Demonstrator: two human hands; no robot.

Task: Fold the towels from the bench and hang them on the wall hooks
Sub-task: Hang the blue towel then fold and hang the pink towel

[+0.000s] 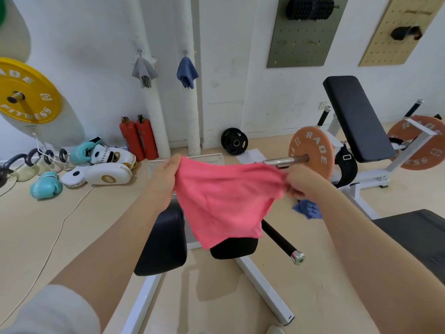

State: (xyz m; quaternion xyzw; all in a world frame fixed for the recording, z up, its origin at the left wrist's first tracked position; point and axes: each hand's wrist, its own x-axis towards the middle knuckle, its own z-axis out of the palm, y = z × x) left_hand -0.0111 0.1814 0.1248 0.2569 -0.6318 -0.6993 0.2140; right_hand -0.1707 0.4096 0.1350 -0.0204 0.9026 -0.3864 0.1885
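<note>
Against the white wall, where a grey towel (144, 71) and a blue towel (187, 72) already hang, we hold the pink towel (224, 201) stretched in mid-air (our left hand (166, 173) and right hand (297, 183) each pinching a top corner), so folding it comes next, we judge.

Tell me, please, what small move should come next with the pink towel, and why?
Probably bring the left hand across to the right hand to fold the pink towel in half: each grips a top corner and it hangs spread open, unfolded.
</note>
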